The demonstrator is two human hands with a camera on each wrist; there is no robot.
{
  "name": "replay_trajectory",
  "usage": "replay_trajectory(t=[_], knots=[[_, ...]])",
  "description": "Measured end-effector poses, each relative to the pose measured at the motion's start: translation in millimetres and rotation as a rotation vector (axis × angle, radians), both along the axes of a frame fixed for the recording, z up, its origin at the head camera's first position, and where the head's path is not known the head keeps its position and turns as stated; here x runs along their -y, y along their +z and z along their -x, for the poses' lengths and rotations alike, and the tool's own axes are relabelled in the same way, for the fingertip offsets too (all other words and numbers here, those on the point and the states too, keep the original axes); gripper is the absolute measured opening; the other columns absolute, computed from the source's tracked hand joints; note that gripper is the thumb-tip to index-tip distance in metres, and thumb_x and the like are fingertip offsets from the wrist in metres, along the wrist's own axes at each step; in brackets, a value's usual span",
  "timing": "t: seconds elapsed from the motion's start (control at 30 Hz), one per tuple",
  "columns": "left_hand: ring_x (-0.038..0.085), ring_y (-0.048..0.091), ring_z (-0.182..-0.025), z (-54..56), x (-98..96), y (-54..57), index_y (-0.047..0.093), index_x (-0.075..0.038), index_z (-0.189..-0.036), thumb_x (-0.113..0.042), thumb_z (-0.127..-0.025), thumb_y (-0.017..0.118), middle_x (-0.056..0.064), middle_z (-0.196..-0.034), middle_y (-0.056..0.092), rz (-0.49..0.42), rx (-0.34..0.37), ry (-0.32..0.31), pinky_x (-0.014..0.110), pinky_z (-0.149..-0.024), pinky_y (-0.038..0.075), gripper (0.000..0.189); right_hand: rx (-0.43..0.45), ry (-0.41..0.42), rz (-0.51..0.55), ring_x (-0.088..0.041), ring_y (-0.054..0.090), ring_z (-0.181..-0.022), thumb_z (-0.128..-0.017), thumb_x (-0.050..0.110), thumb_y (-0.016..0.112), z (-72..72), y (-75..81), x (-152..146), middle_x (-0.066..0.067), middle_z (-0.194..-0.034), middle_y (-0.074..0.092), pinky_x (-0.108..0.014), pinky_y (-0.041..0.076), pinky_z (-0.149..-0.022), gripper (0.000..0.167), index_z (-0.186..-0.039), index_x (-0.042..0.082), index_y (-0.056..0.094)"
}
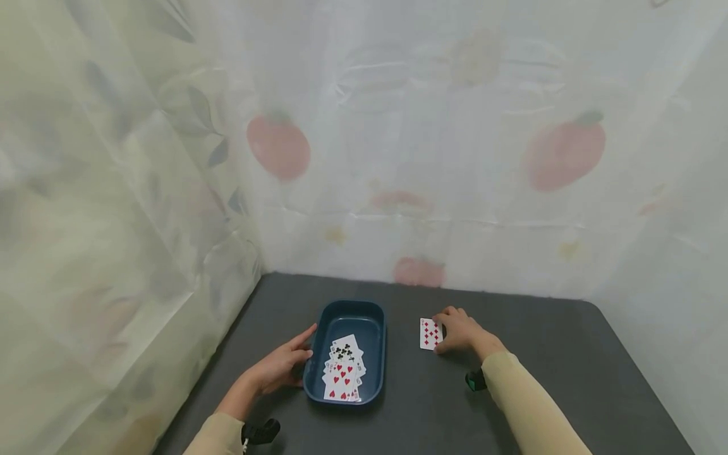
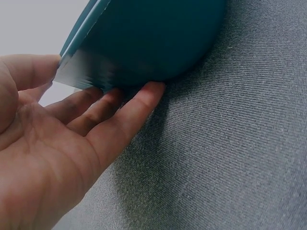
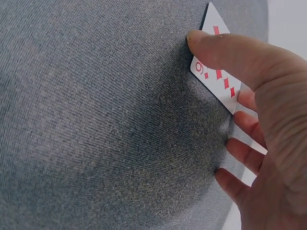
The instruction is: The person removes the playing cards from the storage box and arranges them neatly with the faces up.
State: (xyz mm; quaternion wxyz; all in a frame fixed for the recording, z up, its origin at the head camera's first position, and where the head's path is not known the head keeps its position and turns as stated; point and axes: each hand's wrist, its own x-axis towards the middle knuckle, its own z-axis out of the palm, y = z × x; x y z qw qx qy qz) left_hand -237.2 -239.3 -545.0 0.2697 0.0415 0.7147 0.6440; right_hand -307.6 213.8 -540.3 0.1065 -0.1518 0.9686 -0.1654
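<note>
In the head view, my left hand (image 1: 277,366) rests against the left wall of a dark blue tray (image 1: 354,308). Its fingers are fairly straight along the outside, and the left wrist view has the thumb at the tray rim (image 2: 76,43). Overlapping playing cards (image 1: 344,373) lie face up inside, hearts and clubs showing. To the right of the tray, a playing card of diamonds (image 1: 428,333) is pinched by my right hand (image 1: 463,332). Thumb and index finger are at its opposite edges, as the right wrist view of the diamonds card (image 3: 225,72) also shows.
Everything sits on a dark grey cloth-covered table (image 1: 409,417). A pale curtain (image 1: 421,208) with fruit prints hangs behind the far edge, and a patterned curtain (image 1: 114,253) runs along the left side. Dark bands (image 1: 261,431) are worn at both wrists.
</note>
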Motion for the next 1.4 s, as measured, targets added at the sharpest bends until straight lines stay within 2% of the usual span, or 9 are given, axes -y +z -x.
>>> replay_trajectory(t=[0.3,0.57,0.7,0.8,0.93,1.03,1.2,1.4], knots=[[0.045,0.041,-0.132,0.2,-0.6,-0.8,0.015,-0.030,-0.166,-0.016,-0.109,0.046,0.031,-0.163,0.018,-0.002,0.002,0.007,0.063,-0.084,0.053,0.067,0.005,-0.001,0.000,-0.035,0.046,-0.123,-0.076,0.038,0.090,-0.3,-1.8,0,-0.013,-0.139,0.051,-0.061,0.041,-0.101,0.077,-0.143,0.014,0.060],[0.041,0.046,-0.128,-0.2,-2.7,-2.4,0.016,-0.033,-0.166,-0.017,-0.109,0.046,0.029,-0.161,0.022,0.014,-0.015,0.008,0.057,-0.083,0.054,0.066,-0.003,0.001,-0.012,-0.034,0.046,-0.121,-0.077,0.039,0.089,-2.0,-1.6,-3,-0.013,-0.138,0.051,-0.060,0.041,-0.100,0.078,-0.144,0.013,0.059],[0.042,0.046,-0.128,-0.1,-4.2,-2.0,0.016,-0.033,-0.166,-0.016,-0.109,0.046,0.030,-0.161,0.021,0.018,-0.023,0.015,0.058,-0.084,0.054,0.067,-0.006,0.012,0.002,-0.034,0.047,-0.119,-0.078,0.038,0.087,-3.9,2.1,-2,-0.014,-0.138,0.052,-0.059,0.042,-0.098,0.079,-0.145,0.011,0.057],[0.044,0.045,-0.129,-0.5,-4.7,-2.0,0.016,-0.033,-0.166,-0.015,-0.109,0.046,0.031,-0.162,0.020,0.020,-0.024,0.018,0.061,-0.085,0.053,0.067,-0.009,0.007,0.027,-0.037,0.045,-0.124,-0.081,0.039,0.084,-4.9,4.7,-2,-0.018,-0.142,0.049,-0.059,0.042,-0.098,0.080,-0.149,0.009,0.053],[0.045,0.044,-0.131,-1.3,-2.9,-1.1,0.016,-0.033,-0.166,-0.015,-0.109,0.046,0.031,-0.162,0.019,0.022,-0.024,0.022,0.064,-0.087,0.052,0.067,-0.065,0.020,0.074,-0.043,0.041,-0.134,-0.087,0.040,0.079,-5.1,10.3,0,-0.022,-0.149,0.044,-0.063,0.041,-0.101,0.079,-0.153,0.008,0.048],[0.046,0.042,-0.133,-1.6,-0.3,0.4,0.017,-0.033,-0.166,-0.015,-0.109,0.046,0.030,-0.163,0.017,0.026,-0.025,0.028,0.066,-0.087,0.051,0.067,-0.141,0.075,0.095,-0.046,0.039,-0.137,-0.090,0.042,0.076,-7.2,19.8,10,-0.023,-0.150,0.044,-0.065,0.038,-0.104,0.079,-0.154,0.006,0.046],[0.046,0.041,-0.133,-1.7,2.1,1.3,0.018,-0.033,-0.165,-0.015,-0.108,0.048,0.028,-0.164,0.015,0.032,-0.025,0.036,0.066,-0.088,0.051,0.067,-0.202,0.185,0.104,-0.040,0.037,-0.141,-0.091,0.047,0.074,-15.5,39.3,42,-0.018,-0.154,0.043,-0.064,0.032,-0.110,0.081,-0.156,0.011,0.043],[0.046,0.040,-0.133,-2.3,2.5,0.2,0.018,-0.034,-0.165,-0.016,-0.109,0.048,0.028,-0.164,0.015,0.028,-0.017,0.032,0.066,-0.089,0.050,0.066,-0.254,0.311,0.059,-0.033,0.039,-0.140,-0.091,0.053,0.072,-22.8,42.7,81,-0.011,-0.153,0.046,-0.056,0.035,-0.112,0.080,-0.155,0.013,0.046]])
